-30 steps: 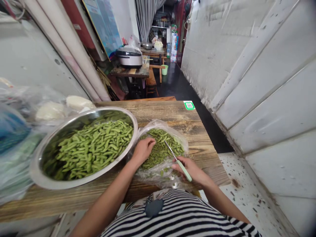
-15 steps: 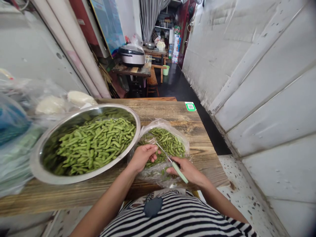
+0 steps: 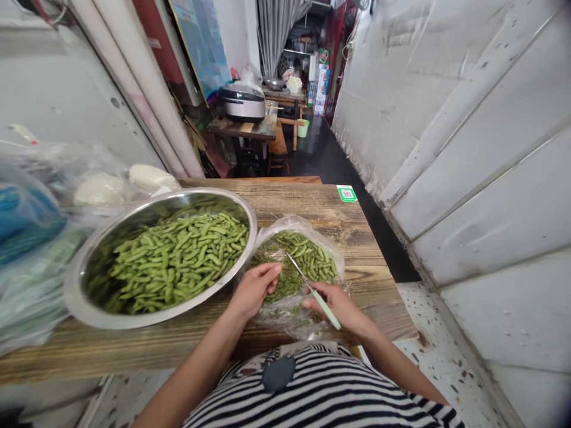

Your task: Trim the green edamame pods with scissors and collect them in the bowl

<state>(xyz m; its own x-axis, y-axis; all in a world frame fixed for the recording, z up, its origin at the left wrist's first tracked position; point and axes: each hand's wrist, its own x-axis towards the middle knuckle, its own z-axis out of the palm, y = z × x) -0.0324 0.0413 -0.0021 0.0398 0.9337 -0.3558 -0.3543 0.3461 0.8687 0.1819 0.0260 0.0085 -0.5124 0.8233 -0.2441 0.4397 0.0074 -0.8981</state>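
My right hand (image 3: 334, 303) is wrapped round a pair of scissors (image 3: 324, 308) with a light green handle, narrow metal blades pointing up and to the left. Close to the blade tips, my left hand (image 3: 256, 288) is closed in a pinch; anything between its fingertips is too small to make out. Beneath both hands lies a clear plastic bag (image 3: 332, 241), spread on the table and holding green soybean pods (image 3: 307, 249) with loose bits. To the left stands a wide steel basin (image 3: 71, 297) containing a heap of green pods (image 3: 178, 255).
The wooden table (image 3: 357, 244) carries the basin and bag. Plastic bags (image 3: 40, 261) and pale rounded items (image 3: 100, 189) sit at its left. A QR-code card (image 3: 347, 193) lies at the far right corner. Beyond are a rice cooker (image 3: 243, 104) and a white wall (image 3: 446, 119).
The view has shifted slightly, so most things appear a little further right. My left hand has drawn slightly away from the scissors' blades; the right hand keeps its grip.
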